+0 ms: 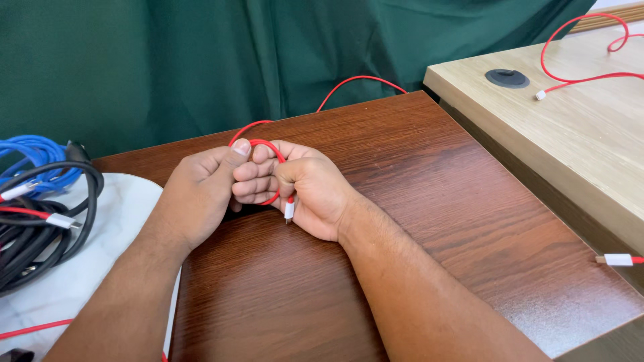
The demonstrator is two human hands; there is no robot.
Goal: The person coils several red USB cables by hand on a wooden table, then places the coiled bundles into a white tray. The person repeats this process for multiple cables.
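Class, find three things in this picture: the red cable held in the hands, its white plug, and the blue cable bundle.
red cable [267, 143], head view, on the loop above the fingers.
white plug [289, 210], head view, on its white body below the right fist.
blue cable bundle [33, 153], head view, on the coils at far left.

Red cable: most of the coil is hidden inside the closed left hand and right hand; turn count is not readable. Its far run passes out of sight behind the table edge at 12 o'clock, against the green cloth.

Cable pile at 9 o'clock: cut by the left frame edge; individual black leads are not separable.

Second red cable at 2 o'clock: runs off the right edge.

White plug at 3 o'clock: lead cut off; possibly resting on the lighter desk's edge.
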